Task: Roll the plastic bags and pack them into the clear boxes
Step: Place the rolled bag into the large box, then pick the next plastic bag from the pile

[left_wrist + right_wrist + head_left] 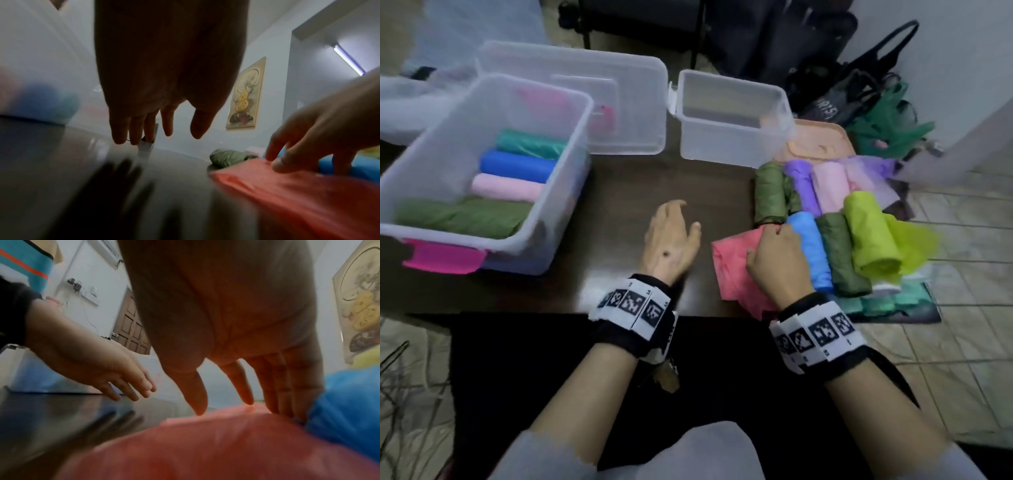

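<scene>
Dark table point(619, 192) in a tiled room: a red bag point(736, 270) lies flat at its near right, under the right hand point(777, 260).

The red bag's long axis runs from near to far, its far end pointing at the row of rolled bags point(822, 212) just beyond and to the right. The right hand's grip is wide, straight fingers point(248, 386) pressing the bag's far end. The left hand point(671, 240), also wide and holding nothing, hovers over bare table just left of the bag. The part-filled clear box point(565, 144) stands well to the far left, so the left hand looks nearer to it.
</scene>
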